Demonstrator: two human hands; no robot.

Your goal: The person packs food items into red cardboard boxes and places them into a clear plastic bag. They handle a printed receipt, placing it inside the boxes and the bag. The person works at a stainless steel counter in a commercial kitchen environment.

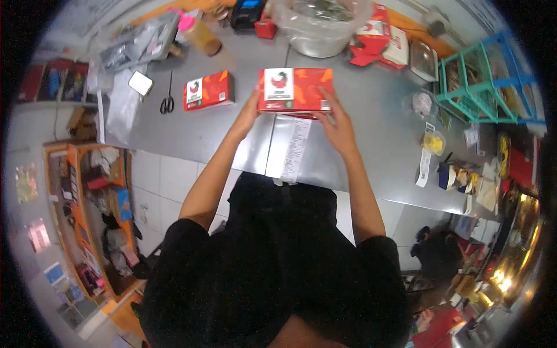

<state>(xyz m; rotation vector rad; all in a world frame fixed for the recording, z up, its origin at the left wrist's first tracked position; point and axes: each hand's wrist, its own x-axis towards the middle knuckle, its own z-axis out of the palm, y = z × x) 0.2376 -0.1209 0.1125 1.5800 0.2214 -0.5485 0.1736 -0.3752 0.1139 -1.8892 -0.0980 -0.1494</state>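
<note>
Between my two hands is a red printed cardboard box [311,89], upright on the steel table [209,135]. My left hand [249,112] grips its left end. My right hand [337,119] lies on its right end, fingers on the front and at the lower edge. A similar red box [211,90] stands to the left, apart from the held one. Farther left lie black-handled scissors [167,105]. A long printed paper receipt [296,150] runs from below the held box to the table's front edge.
A bag-lined tub [322,39] and red cartons [374,39] stand at the back, near a pink-capped squeeze bottle [200,37]. A green plastic basket [474,82] and a small tub of yellow food [433,142] are at right. Another person [439,252] is at lower right.
</note>
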